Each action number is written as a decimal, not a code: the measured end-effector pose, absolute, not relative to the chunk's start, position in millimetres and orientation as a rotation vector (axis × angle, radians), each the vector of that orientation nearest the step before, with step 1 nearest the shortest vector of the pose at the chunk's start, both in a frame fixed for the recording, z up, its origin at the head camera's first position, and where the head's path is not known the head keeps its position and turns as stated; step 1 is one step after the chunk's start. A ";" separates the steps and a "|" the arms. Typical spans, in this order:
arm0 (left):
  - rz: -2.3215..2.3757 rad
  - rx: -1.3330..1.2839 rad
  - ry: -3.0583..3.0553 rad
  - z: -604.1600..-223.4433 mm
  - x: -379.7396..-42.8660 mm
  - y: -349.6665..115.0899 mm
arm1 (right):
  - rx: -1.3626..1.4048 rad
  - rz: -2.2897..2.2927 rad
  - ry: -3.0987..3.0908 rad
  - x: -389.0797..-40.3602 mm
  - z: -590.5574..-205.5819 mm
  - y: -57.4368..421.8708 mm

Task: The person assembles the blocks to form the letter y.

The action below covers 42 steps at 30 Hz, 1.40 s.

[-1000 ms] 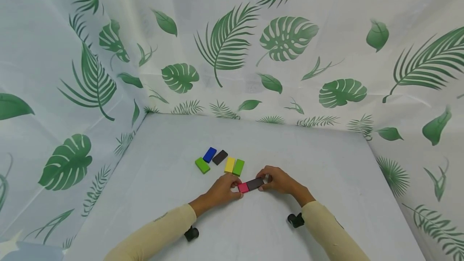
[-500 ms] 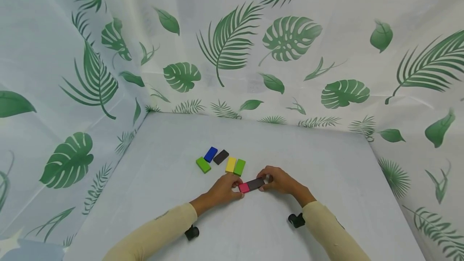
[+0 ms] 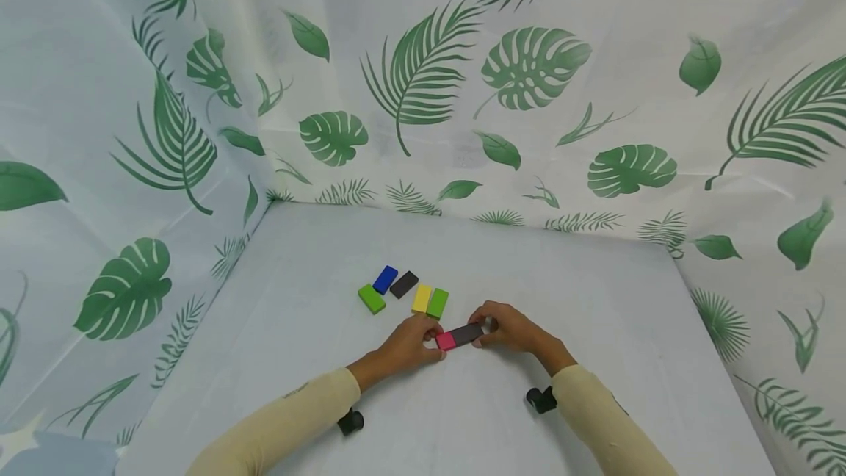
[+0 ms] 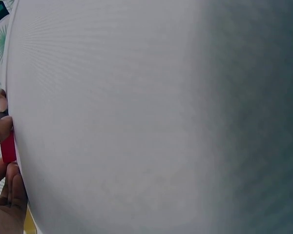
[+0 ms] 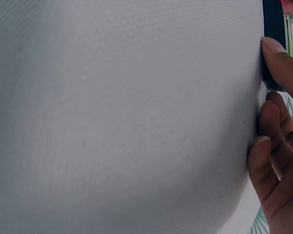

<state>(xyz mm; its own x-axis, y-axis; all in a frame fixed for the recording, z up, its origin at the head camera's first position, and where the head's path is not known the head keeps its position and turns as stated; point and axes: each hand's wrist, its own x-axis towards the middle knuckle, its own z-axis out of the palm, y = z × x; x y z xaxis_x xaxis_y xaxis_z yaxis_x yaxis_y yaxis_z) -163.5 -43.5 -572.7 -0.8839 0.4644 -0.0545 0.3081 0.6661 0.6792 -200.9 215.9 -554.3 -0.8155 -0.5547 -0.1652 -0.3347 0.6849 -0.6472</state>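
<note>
Together, two hands pinch a red block (image 3: 446,341) and a dark block (image 3: 468,334) end to end.
The left hand (image 3: 406,347) has thumb and fingers closed about the red one's outer end; the right hand (image 3: 509,327) grips the dark one likewise, gaps only block-wide. Just beyond the left fingertips, a yellow block (image 3: 421,298) and a green block (image 3: 438,303) lie side by side; farther off to their left sit a blue block (image 3: 385,280), a black block (image 3: 404,284) and another green one (image 3: 371,299).
</note>
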 end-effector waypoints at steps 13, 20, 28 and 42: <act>1.029 0.623 2.645 -576.3 -164.4 -43.1 | -0.691 -0.892 2.523 -198.7 -552.0 216.5; 1.004 0.613 2.653 -577.5 -165.5 -43.4 | -0.655 -0.883 2.509 -202.3 -558.4 218.7; 0.985 0.596 2.649 -574.4 -163.4 -42.3 | -0.702 -0.891 2.509 -210.6 -552.5 223.4; 0.979 0.581 2.640 -573.1 -164.4 -44.5 | -0.682 -0.926 2.490 -249.6 -537.3 205.0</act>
<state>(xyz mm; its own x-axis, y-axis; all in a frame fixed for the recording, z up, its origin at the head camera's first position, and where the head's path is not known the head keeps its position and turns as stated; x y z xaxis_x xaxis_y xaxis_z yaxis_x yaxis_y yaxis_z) -164.4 -44.5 -573.1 -0.8845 0.4543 -0.1064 0.2752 0.6921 0.6673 -249.6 205.0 -537.3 -0.8027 -0.5650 -0.1910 -0.3028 0.6620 -0.6856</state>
